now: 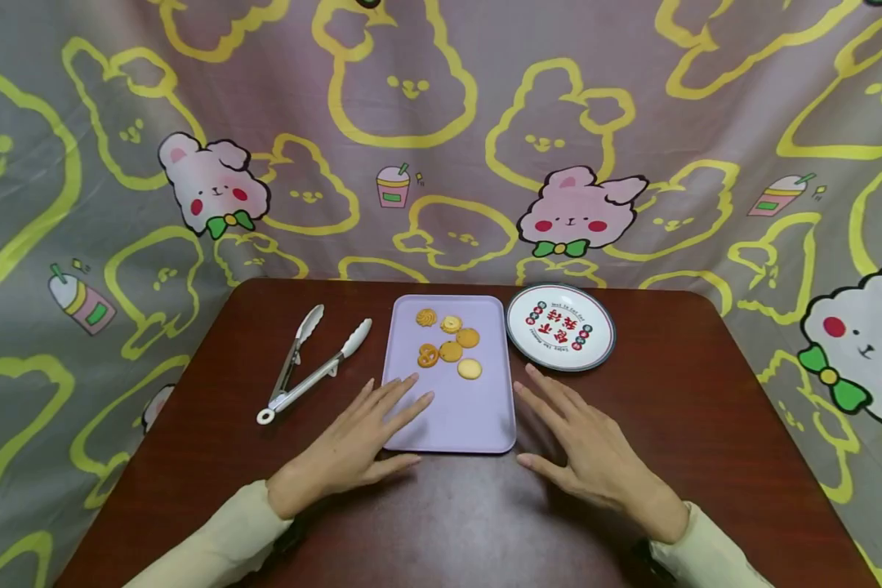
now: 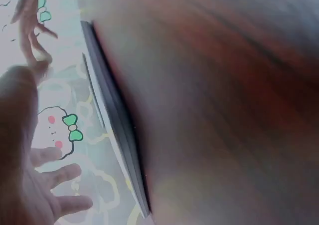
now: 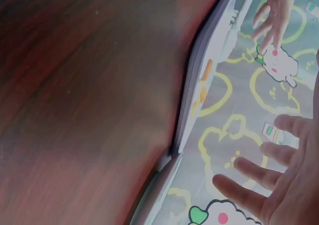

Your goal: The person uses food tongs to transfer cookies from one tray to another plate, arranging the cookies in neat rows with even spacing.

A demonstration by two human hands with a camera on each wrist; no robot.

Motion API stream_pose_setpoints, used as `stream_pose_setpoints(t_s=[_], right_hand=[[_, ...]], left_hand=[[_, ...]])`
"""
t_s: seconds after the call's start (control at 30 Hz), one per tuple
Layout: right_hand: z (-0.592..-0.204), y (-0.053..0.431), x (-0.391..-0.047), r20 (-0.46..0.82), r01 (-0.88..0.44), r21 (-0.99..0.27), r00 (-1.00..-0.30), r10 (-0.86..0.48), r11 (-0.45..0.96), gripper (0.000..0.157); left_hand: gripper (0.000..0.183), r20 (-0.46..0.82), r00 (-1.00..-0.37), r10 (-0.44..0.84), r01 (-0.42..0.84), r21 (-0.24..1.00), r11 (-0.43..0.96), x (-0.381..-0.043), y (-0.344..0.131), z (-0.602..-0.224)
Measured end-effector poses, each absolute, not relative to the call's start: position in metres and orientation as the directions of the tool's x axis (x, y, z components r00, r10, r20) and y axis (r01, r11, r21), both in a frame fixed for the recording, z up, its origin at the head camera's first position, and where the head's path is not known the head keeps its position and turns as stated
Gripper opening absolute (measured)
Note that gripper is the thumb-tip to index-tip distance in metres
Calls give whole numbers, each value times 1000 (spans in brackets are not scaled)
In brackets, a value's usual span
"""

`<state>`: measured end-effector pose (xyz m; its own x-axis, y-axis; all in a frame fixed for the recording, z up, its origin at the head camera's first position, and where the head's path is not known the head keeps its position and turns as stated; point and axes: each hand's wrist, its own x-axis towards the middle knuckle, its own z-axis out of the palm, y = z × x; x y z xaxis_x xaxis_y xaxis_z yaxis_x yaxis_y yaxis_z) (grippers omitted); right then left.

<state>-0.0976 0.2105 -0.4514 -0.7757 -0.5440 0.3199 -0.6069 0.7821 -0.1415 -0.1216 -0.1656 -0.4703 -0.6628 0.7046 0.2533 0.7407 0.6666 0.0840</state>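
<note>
A lilac tray (image 1: 450, 420) lies on the table with several biscuits on it, among them a pretzel-shaped biscuit (image 1: 428, 355), a swirled biscuit (image 1: 426, 317) and a pale round biscuit (image 1: 469, 369). My left hand (image 1: 360, 433), fingers spread and fairly straight, is held above the table by the tray's lower left edge. On the other side, my right hand (image 1: 588, 445) spreads its fingers near the tray's right edge, below the plate. Neither hand holds anything. Both wrist views show the hands (image 2: 35, 195) raised, with the tray's side (image 3: 192, 93) seen edge-on.
White-tipped metal tongs (image 1: 301, 384) lie spread apart left of the tray. A white plate (image 1: 562, 327) with a dark rim and red lettering stands right of it, close to its upper corner. Behind the dark wooden table (image 1: 676, 392) hangs a patterned cloth (image 1: 441, 163).
</note>
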Motion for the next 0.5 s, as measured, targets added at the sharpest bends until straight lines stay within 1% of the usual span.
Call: stream_pose_setpoints(t_s=[0.13,0.27,0.4,0.5], right_hand=[[-450,213,-102,378,-564,-207,-800,-466,799,82],[-449,218,-108,448,-497,-281,-825,-345,821,74],[-451,226,-118,520,-461,-331,-817,-248,823,71],[-453,234,-126,564,-448,-379,-806,-181,810,66]], left_hand=[[85,334,-702,629,690,101,717,-125,-168,-464],[84,404,-764,503,596,142,791,-131,-172,-456],[84,428,-829,361,478,206,854,-140,-182,-450],[82,433,-865,254,383,240,892,-147,-191,-449]])
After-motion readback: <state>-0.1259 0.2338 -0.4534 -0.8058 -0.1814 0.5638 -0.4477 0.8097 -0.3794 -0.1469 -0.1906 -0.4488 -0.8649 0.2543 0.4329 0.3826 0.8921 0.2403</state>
